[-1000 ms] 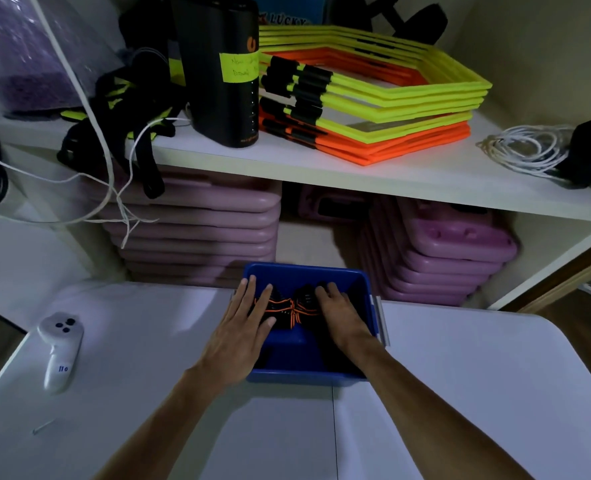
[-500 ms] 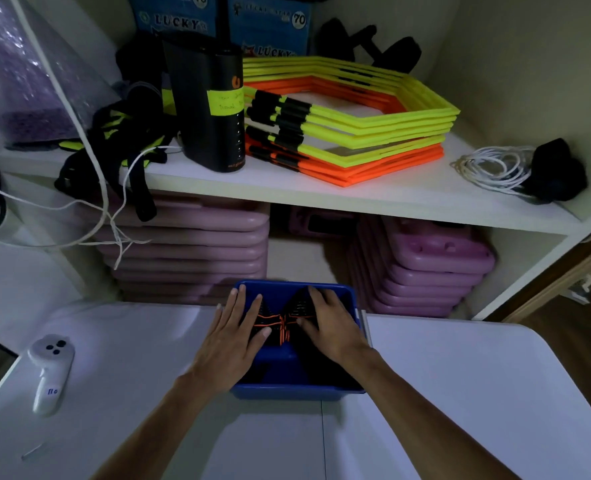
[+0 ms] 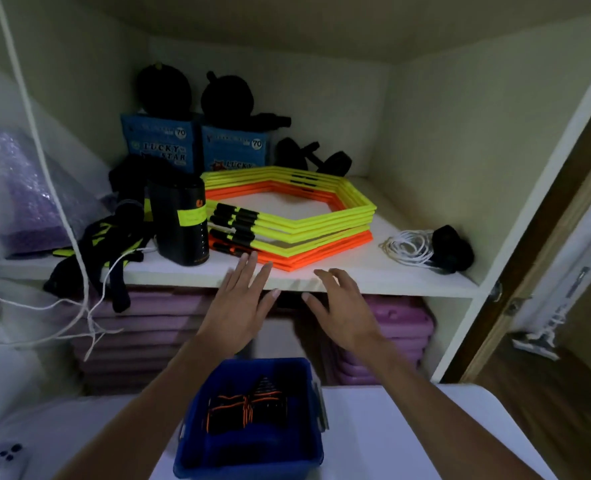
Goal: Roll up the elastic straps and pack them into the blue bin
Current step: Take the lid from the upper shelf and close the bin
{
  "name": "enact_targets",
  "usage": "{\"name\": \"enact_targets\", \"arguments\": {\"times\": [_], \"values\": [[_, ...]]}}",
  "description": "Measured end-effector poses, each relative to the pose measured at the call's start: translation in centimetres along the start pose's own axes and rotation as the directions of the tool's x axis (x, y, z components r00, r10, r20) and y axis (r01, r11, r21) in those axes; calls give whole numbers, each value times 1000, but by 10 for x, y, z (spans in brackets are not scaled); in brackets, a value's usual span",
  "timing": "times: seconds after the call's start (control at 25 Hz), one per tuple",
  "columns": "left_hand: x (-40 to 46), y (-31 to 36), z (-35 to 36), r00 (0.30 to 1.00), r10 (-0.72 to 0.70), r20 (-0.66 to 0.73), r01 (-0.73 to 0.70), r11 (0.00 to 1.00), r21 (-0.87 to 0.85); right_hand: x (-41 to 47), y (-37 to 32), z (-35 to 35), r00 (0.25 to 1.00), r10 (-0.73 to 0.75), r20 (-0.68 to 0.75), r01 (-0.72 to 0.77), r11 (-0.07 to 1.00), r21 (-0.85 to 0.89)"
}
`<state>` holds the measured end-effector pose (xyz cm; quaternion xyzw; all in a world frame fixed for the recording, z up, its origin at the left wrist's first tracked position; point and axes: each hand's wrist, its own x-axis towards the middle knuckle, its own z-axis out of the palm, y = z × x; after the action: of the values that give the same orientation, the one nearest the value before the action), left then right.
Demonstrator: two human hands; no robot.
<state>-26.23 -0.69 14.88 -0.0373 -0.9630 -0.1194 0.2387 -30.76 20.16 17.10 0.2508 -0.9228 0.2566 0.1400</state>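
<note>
The blue bin [image 3: 252, 455] stands on the white table at the bottom centre. Inside it lie rolled black straps with orange stripes [image 3: 247, 408]. My left hand [image 3: 238, 306] is raised above the bin in front of the shelf edge, its fingers straight and spread, holding nothing. My right hand [image 3: 342, 306] hovers beside it at the same height, fingers loosely spread and empty. A tangle of black and yellow straps [image 3: 103, 247] hangs over the left end of the shelf.
On the white shelf [image 3: 356, 275] sit stacked yellow and orange hexagon rings [image 3: 297, 220], a black cylinder [image 3: 179, 223], blue boxes [image 3: 159, 143] and a white cord coil [image 3: 408, 245]. Pink cases [image 3: 141, 334] are stacked below. A white controller [image 3: 4, 457] lies on the table's left.
Both hands have left the bin and risen to the shelf edge, letting go of the straps, which stay in the bin. The view has tilted upward.
</note>
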Motion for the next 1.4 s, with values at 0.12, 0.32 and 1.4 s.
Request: {"name": "enact_targets", "arguments": {"times": [0.12, 0.32, 1.4], "values": [[30, 24, -39, 997, 64, -51, -65, 998, -17, 20, -3, -52, 996, -22, -82, 19, 999, -35], [123, 79, -146, 948, 208, -243, -206, 978, 34, 79, -21, -166, 954, -123, -274, 87, 986, -142], [365, 253, -328, 875, 271, -400, -196, 956, 219, 219, 3, -439, 862, -21, -506, -25, 996, -83]]}}
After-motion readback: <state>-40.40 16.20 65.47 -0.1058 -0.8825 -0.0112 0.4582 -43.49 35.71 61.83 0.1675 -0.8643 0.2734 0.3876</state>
